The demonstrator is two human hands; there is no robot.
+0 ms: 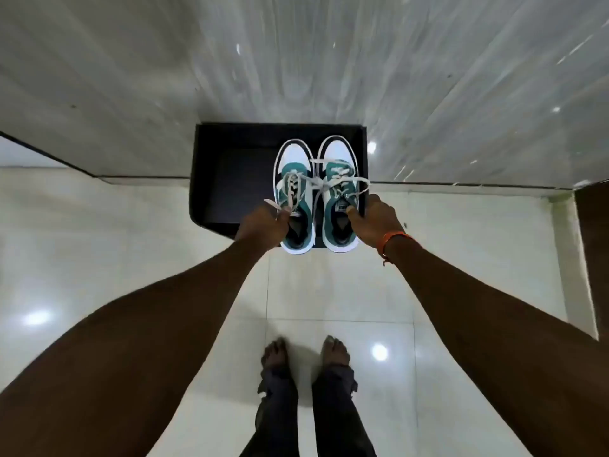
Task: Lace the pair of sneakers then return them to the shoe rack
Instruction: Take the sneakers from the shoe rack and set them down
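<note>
looking straight down here. the person is standing barefoot on a glossy cream tiled floor [329, 291], both arms stretched out forward. the left hand [263, 225] is closed around the collar of the left teal-and-white lace-up sneaker [294, 192], fingers curled over the heel opening, and it looks like a bit of loose white lace [272, 203] is pinched in there too. the right hand [375, 219] is clamped on the outer side of the right teal-and-white sneaker [339, 192], thumb hooked inside the collar by the tongue label.

both shoes are side by side, toes pointing away from the person, soles almost touching each other. they sit over the right part of a black open box-like shoe rack compartment [230, 179] set at the base of a grey streaked marble wall [296, 61]. the heels stick out past the front edge of the black compartment, over the floor tile. can't tell if the soles are actually resting on the rack or just held above it.

laces are threaded through the eyelets on both, with loose white ends crossing between the two shoes and one looping out to the right.

there's an orange thread bracelet [393, 240] on the right wrist, and dark trouser legs [306, 407] below.
</note>
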